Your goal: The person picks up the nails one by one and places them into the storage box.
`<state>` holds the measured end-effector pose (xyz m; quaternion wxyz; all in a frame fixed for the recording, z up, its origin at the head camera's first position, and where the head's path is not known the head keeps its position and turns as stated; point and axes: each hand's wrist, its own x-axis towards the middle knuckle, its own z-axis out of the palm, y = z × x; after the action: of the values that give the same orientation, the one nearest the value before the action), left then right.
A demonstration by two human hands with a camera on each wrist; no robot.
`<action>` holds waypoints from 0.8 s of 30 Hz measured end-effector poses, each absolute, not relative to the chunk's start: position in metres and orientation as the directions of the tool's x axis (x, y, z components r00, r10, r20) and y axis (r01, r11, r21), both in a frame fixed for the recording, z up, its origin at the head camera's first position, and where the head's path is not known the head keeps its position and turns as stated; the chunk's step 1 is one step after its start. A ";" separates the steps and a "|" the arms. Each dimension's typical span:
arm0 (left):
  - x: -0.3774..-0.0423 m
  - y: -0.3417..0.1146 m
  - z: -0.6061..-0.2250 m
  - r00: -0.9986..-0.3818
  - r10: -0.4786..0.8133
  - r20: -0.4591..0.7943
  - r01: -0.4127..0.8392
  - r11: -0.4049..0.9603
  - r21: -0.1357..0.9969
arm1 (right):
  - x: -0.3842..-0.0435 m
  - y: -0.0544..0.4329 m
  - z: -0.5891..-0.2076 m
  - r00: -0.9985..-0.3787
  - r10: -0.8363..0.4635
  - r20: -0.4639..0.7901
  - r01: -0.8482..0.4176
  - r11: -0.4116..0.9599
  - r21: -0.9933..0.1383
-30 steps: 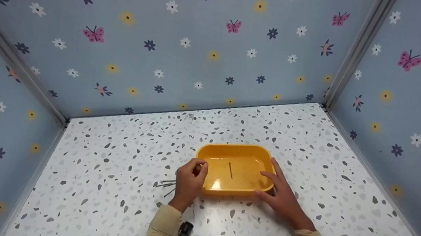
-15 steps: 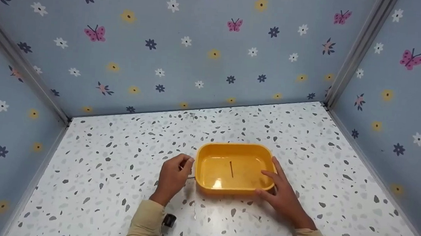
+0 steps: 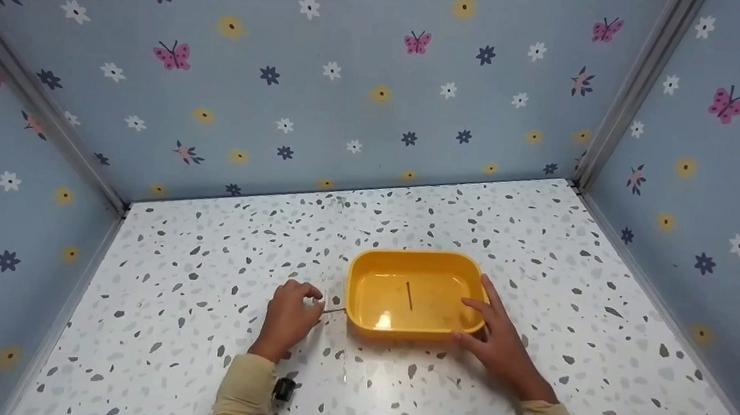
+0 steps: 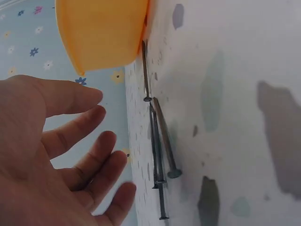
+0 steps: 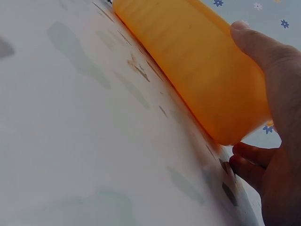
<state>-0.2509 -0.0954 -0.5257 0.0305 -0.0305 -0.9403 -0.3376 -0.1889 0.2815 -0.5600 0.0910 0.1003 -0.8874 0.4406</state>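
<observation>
At the near edge, your two tan sleeves (image 3: 243,387) reach in over the speckled table (image 3: 161,310). Your right hand (image 3: 497,343) spans the near right corner of the yellow tray (image 3: 370,295), gripping its right end with thumb and fingers bent about the wall. Your left hand (image 3: 286,319), just beyond the tray's left end and apart from it, is loosely curled; thumb and index tips stand close together, and nothing shows between them. The governing relation is between this hand and the loose nails (image 4: 165,136), which lie on the table close by its fingertips without visible contact; the head view loses most of them behind the hand. The exposed nail (image 3: 335,310) lies to the right of your left thumb, its long axis running roughly left to right, head toward the hand and point toward the tray; whether that point touches the tray's base, you cannot tell. The left hand is plainly the nearer of the two, the tray separating the right from these nails. Farther right, inside the tray, a single nail (image 3: 410,296) lies crosswise to these, its length running near to far. Beyond stands the flowered wall (image 3: 344,114).
</observation>
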 end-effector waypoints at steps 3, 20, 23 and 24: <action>-0.251 -0.095 -0.529 -0.996 0.047 0.078 0.084 0.809 0.582 | -0.189 0.282 -0.561 -0.965 -0.094 0.244 -0.252 0.592 -0.766; -0.257 -0.095 -0.538 -0.996 0.060 0.067 0.086 0.861 0.501 | -0.188 0.283 -0.561 -0.959 -0.099 0.267 -0.272 0.594 -0.757; -0.256 -0.095 -0.537 -0.996 0.062 0.056 0.082 0.860 0.503 | -0.188 0.283 -0.561 -0.960 -0.098 0.263 -0.267 0.600 -0.754; -0.256 -0.095 -0.537 -0.997 0.063 0.054 0.082 0.859 0.506 | -0.188 0.282 -0.561 -0.961 -0.097 0.260 -0.265 0.602 -0.753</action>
<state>-0.2560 -0.0946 -0.5370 0.0176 -0.0376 -0.9639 -0.2630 -0.1878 0.2824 -0.5605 0.0966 0.1017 -0.8897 0.4345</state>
